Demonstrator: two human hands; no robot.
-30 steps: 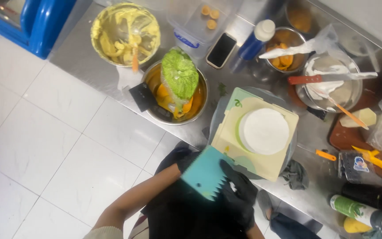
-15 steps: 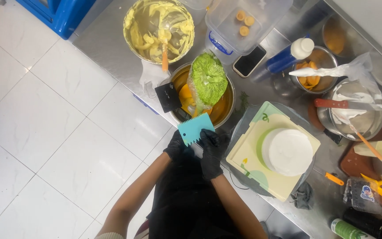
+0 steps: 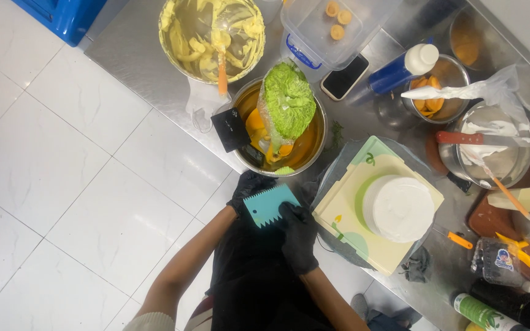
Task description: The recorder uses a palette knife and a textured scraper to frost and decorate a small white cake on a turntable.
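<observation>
The black gloves blur the fingers, so the exact grip is hard to read, and the person's dark clothing hides the lower worktop (image 3: 154,67) edge. Both hands close on a teal toothed scraper (image 3: 269,206): the left hand (image 3: 249,187) pinches its upper left corner, the right hand (image 3: 299,233) grips its lower right edge. The scraper is flat, rectangular, with a jagged bottom edge, held just below a metal bowl (image 3: 311,147) and left of a white cake (image 3: 398,207).
</observation>
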